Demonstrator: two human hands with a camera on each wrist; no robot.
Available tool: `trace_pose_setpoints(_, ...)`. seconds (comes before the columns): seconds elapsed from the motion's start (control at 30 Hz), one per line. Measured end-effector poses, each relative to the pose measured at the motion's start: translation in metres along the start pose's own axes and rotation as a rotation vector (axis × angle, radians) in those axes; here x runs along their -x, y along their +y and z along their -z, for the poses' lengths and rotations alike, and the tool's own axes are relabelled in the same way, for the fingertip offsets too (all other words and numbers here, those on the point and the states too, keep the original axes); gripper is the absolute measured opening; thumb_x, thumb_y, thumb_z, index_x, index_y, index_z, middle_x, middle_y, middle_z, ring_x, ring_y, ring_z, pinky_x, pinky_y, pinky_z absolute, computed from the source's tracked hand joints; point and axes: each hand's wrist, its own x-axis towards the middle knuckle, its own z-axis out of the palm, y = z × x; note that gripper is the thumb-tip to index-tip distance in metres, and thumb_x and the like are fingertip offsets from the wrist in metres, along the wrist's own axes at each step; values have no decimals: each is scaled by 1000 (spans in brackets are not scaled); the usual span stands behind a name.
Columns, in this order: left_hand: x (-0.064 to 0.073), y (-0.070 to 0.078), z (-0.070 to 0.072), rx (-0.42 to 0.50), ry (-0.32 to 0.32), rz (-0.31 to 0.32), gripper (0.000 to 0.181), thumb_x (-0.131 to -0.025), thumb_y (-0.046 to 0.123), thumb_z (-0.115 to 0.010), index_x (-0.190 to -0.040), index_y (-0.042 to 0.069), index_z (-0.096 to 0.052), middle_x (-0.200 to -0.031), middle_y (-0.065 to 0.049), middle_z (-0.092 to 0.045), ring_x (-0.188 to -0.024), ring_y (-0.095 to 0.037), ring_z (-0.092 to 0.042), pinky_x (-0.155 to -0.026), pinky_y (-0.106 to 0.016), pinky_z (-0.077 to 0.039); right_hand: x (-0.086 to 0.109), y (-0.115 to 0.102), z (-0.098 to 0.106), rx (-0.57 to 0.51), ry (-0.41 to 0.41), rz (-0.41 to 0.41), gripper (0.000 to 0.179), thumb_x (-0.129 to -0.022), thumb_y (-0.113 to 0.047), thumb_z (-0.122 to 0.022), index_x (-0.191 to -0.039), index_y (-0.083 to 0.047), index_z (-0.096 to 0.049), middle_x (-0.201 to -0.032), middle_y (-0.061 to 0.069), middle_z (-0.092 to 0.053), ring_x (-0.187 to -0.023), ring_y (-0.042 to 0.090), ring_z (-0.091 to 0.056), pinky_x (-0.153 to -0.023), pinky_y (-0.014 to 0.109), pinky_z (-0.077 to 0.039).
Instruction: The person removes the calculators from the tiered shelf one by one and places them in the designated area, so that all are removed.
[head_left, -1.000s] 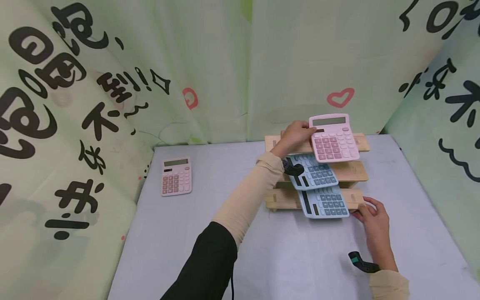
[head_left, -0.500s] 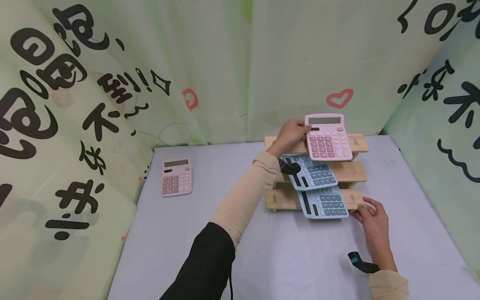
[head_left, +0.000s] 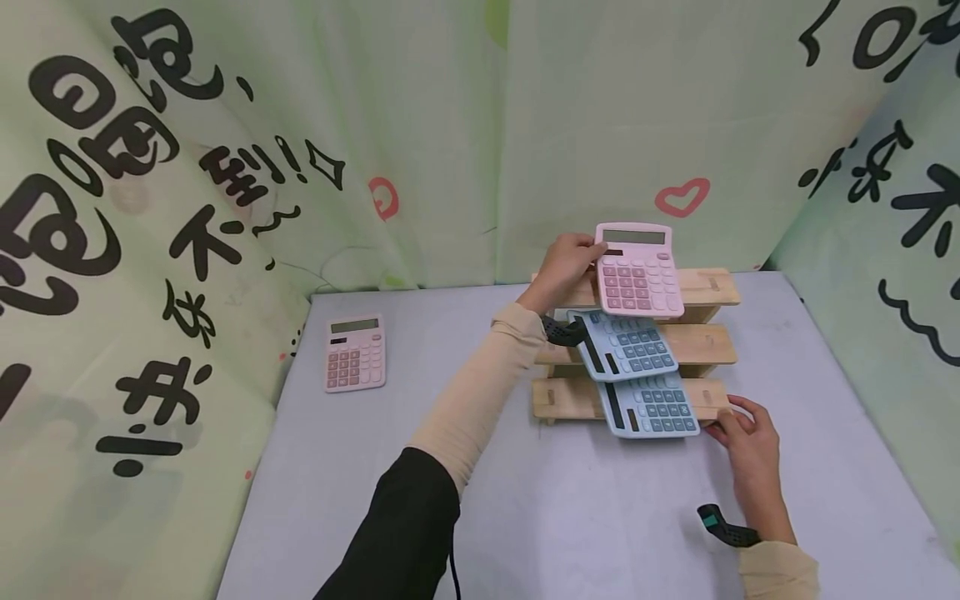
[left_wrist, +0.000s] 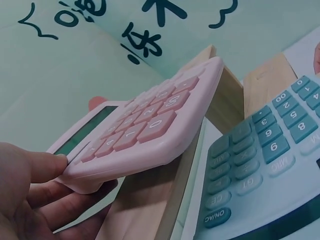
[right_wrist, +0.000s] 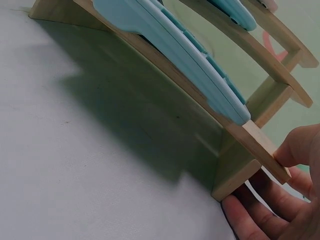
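My left hand [head_left: 564, 268] pinches the left edge of a pink calculator [head_left: 640, 279] beside its display, thumb on top and fingers below. That calculator is tilted over the top step of a three-step wooden rack [head_left: 708, 287]. On the middle step lies a blue calculator [head_left: 628, 344], set askew. Another blue calculator [head_left: 651, 406] leans on the lowest step and overhangs its front. With thumb above and fingers below, my right hand [head_left: 752, 437] grips the right end of the lowest step [right_wrist: 267, 152].
A second pink calculator [head_left: 356, 353] lies flat on the white-covered table [head_left: 600, 517] at the left. A pale green curtain [head_left: 420, 150] with black writing closes off the back and both sides, right behind the rack.
My left hand has moved left along the top step, carrying the pink calculator with it. My right hand keeps its grip on the rack, and the blue calculators have not moved.
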Motion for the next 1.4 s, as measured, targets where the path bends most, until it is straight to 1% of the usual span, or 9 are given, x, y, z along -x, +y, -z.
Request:
trace_pose_setpoints(0.23, -1, -1, 13, -25, 3, -4, 34, -109, 22, -56, -130, -3, -67, -109, -14, -72, -85, -13, -64, -77, -24, -54, -2, -1, 0, -12, 12, -24, 58, -110, -35, -48, -162, -18, -30, -153, 17, -48, -91, -11, -60, -78, 5, -53)
trace_pose_setpoints(0.47, -1, 1, 21, -58, 59, 0, 35, -108, 24, -58, -130, 0, -69, -116, -15, -75, -97, -21, -73, -86, -28, -57, -4, 0, 1, 13, 11, -27, 59, -110, -36, -46, -163, -19, -28, -157, 20, -45, -94, -9, -59, -79, 5, -53)
trace_pose_setpoints(0.67, 0, 1, 27, -50, 92, -12, 34, -108, 24, -59, -130, 0, -69, -114, -15, -74, -85, -13, -67, -90, -35, -59, -4, 0, 1, 14, 7, -26, 59, -110, -38, -46, -163, -19, -28, -157, 20, -45, -93, -10, -59, -79, 6, -53)
trace_pose_setpoints(0.77, 0, 0, 31, -45, 104, -26, 34, -107, 23, -60, -130, 0, -69, -112, -15, -74, -78, -9, -62, -87, -35, -60, -4, -1, 2, 14, 6, -26, 59, -110, -38, -46, -163, -19, -28, -157, 19, -45, -93, -10, -59, -79, 6, -53)
trace_pose_setpoints(0.87, 1, 0, 35, -45, 104, -30, 36, -107, 25, -59, -132, 0, -68, -113, -15, -73, -77, -8, -61, -80, -30, -58, -4, 0, 2, 14, 6, -24, 59, -110, -37, -46, -163, -18, -28, -157, 20, -45, -93, -10, -59, -79, 6, -54)
trace_pose_setpoints(0.97, 2, 0, 39, -30, 95, -28, 37, -108, 25, -59, -135, 1, -66, -117, -15, -73, -81, -8, -63, -74, -22, -56, -4, 0, 2, 14, 5, -20, 59, -111, -36, -46, -163, -18, -28, -157, 20, -45, -94, -10, -59, -79, 6, -54)
trace_pose_setpoints(1.07, 3, 0, 40, 19, 93, -27, 37, -108, 24, -59, -136, 0, -66, -116, -15, -72, -82, -8, -63, -68, -17, -53, -3, 0, 2, 17, 7, -13, 59, -111, -36, -46, -163, -17, -28, -155, 20, -46, -94, -9, -59, -79, 6, -54)
trace_pose_setpoints(1.2, 5, -1, 42, 77, 87, -22, 37, -108, 23, -59, -136, 0, -65, -112, -13, -71, -78, -9, -63, -64, -18, -54, -3, 0, 2, 20, 9, -10, 59, -111, -36, -46, -163, -16, -28, -153, 20, -47, -95, -9, -59, -79, 6, -54)
trace_pose_setpoints(1.4, 8, -4, 47, 97, 84, -8, 37, -108, 25, -58, -136, 2, -65, -112, -11, -69, -73, -10, -65, -62, -19, -56, -4, 0, 2, 20, 6, -16, 60, -110, -37, -46, -164, -17, -27, -155, 20, -46, -96, -8, -59, -79, 5, -53)
